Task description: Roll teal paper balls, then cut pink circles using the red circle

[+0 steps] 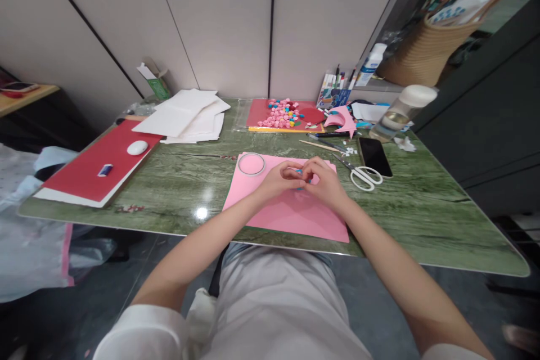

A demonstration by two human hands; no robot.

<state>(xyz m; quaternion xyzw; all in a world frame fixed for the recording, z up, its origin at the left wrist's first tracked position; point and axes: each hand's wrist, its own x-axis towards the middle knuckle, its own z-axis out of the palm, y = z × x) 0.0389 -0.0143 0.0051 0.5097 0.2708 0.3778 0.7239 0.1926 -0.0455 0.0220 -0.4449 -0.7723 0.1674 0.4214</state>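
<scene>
Along the left of the tabletop [426, 225], a red sheet [84, 174] reaches close to the edge, with a white oval thing [137, 148] on it; a dragging sleeve could pull both off. Next come loose white sheets [181, 112], overlapping unevenly, which a brush of the arm might slide apart. On the pink paper [287, 216] a thin ring [238, 164] lies flat near the far left corner; if the paper were tugged, it would shift too. Over that paper is the left hand [278, 175], its grip drawn in, fingertips pinching a blue piece [299, 171] against those of the right hand [324, 181], whose grip is likewise closed on it. The piece is small and mostly covered by fingers, so uneven pressure could bend it or let it slip, and the person may not see the fault at once. Both forearms reach across the near edge, where they could crease or drag the paper. Just right of it, scissors [353, 169] lie beside white scraps [349, 151]; a sideways elbow or blind reach could meet the blades. Farther right, the phone [374, 156] lies near a bottle [390, 124] holding liquid, which a knock might tip over it.
</scene>
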